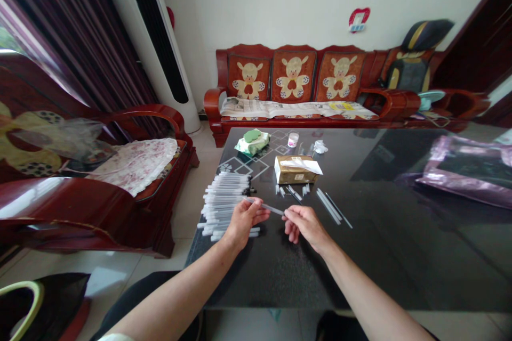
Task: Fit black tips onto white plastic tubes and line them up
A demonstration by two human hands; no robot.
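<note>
Both hands are meeting over the near-left part of the black glass table (380, 256), and they are sharing one pen (271, 208). The left hand (242, 221) is pinching one end, thumb and fingertips closed snugly round the barrel. The right hand (304, 224) is nipping the other end with its fingertips, the remaining fingers curling loosely underneath. The pen is hanging level between them, just above the glass and not touching it.

From the look of it, this is a fitting-together step, so the barrel wants holding straight, both ends in line, with a gentle push along its length and not a bend. Whether a cap or tip is going on, I cannot tell; that end is too small to read.

Just left of the left hand, the stack of pens (224, 200) is lying in neat rows, so any elbow swing there risks scattering it. Loose small parts (294, 192) and long thin tubes (330, 206) are waiting just beyond the right hand, in front of the tissue box (296, 170).
</note>
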